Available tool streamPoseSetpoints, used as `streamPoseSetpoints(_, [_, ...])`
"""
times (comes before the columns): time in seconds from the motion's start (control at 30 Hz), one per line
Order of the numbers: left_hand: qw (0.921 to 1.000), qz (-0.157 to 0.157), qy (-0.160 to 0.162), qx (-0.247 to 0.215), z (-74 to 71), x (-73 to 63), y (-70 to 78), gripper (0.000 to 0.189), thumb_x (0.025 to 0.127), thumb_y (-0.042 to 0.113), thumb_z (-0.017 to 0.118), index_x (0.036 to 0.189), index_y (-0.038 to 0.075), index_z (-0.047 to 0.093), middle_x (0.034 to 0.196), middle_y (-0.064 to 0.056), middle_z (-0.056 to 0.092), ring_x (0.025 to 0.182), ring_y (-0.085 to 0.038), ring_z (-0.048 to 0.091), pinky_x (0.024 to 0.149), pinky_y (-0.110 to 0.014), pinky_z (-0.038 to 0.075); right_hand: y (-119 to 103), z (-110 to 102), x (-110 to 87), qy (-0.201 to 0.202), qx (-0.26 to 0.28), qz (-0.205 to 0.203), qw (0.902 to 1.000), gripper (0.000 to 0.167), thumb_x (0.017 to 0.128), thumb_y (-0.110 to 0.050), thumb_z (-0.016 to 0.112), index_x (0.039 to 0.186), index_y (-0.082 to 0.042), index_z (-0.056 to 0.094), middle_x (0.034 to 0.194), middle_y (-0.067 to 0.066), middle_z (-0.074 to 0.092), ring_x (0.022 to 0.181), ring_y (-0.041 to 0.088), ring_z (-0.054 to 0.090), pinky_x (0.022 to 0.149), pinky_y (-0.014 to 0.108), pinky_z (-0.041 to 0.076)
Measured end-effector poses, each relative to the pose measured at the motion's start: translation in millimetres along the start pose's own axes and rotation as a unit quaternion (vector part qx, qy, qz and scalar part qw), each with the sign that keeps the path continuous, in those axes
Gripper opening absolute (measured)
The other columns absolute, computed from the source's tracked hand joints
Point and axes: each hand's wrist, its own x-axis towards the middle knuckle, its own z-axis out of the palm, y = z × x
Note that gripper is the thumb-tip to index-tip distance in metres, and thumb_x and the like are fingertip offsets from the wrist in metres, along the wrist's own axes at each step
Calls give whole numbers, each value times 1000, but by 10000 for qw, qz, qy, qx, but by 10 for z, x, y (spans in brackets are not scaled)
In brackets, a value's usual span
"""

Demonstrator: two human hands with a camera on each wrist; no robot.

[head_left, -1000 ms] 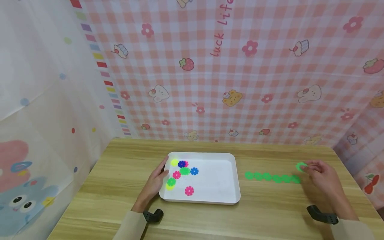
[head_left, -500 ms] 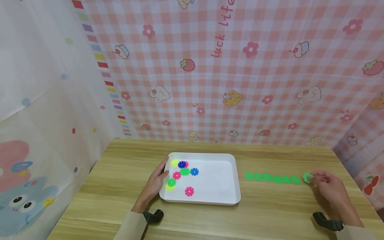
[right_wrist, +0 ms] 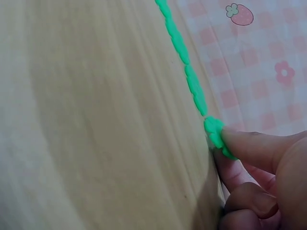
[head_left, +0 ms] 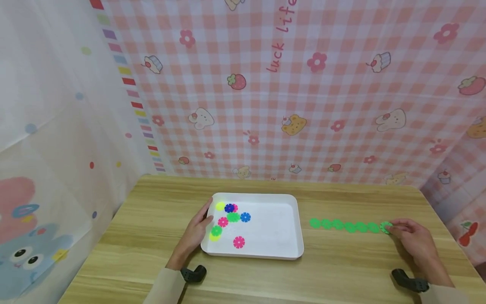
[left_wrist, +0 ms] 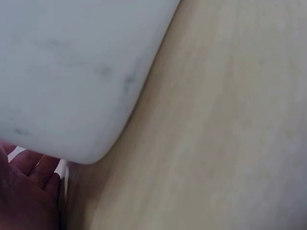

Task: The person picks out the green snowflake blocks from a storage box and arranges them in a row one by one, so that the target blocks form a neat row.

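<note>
"What's the right hand [head_left: 415, 238] doing?"
"Pinching a green disc [head_left: 385, 227] at the right end of a row of green discs [head_left: 350, 227] on the worktop [head_left: 341, 270]."
"And the left hand [head_left: 195, 233]?"
"Gripping the left edge of the white tray [head_left: 271, 228], which holds several coloured discs [head_left: 238, 242], mostly toward its left side."

Your row of notched discs [head_left: 350, 227] is bright green throughout. Your tray [head_left: 271, 230] is plain white, its loose discs [head_left: 245, 217] pink, yellow, green and two blues. The tabletop [head_left: 341, 266] is yellowish-brown wood grain, your sleeves [head_left: 167, 287] beige, the backdrop cloth [head_left: 258, 103] pink-and-white gingham printed with strawberries, cupcakes and flowers.
</note>
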Motion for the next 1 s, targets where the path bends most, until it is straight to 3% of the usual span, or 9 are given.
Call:
streamPoseSetpoints(0.23, [10000, 52, -35, -11, -12, -14, 17, 54, 107, 14, 36, 159, 20, 23, 166, 0, 16, 153, -21, 8, 124, -45, 5, -37, 65, 0, 365, 59, 131, 9992, 31, 92, -28, 71, 105, -1, 66, 71, -26, 60, 69, -6, 51, 61, 17, 42])
streamPoseSetpoints(0.43, [10000, -17, -70, 16, -7, -16, 44, 55, 107, 12, 35, 159, 16, 20, 166, -2, 15, 153, -22, 7, 124, -45, 5, -40, 76, -11, 385, -86, 273, 9988, 32, 93, -29, 69, 109, -1, 64, 73, -23, 60, 72, -3, 50, 62, 18, 41])
streamPoseSetpoints(0.67, [9998, -152, -115, -62, -1, -97, 245, 55, 106, 7, 33, 159, 10, 19, 166, -5, 13, 153, -24, 6, 124, -45, 4, -45, 97, -12, 532, -183, 378, 9977, 33, 93, -29, 69, 109, -1, 64, 74, -20, 59, 72, 0, 49, 62, 20, 40])
streamPoseSetpoints(0.87, [9999, -43, -77, -63, -1, -39, 83, 54, 107, 12, 34, 159, 16, 20, 167, -3, 13, 153, -23, 6, 124, -47, 5, -26, 105, 6, 530, -241, 408, 9975, 33, 93, -29, 69, 110, -2, 64, 77, -18, 58, 74, 2, 49, 62, 19, 40])
streamPoseSetpoints(1.0, [9999, -62, -59, -78, 1, -42, 84, 54, 107, 11, 35, 159, 16, 21, 166, -3, 14, 153, -23, 7, 124, -46, 5, -23, 88, -5, 511, -134, 396, 9978, 36, 92, -32, 70, 110, -1, 64, 76, -21, 58, 72, 0, 50, 61, 18, 42])
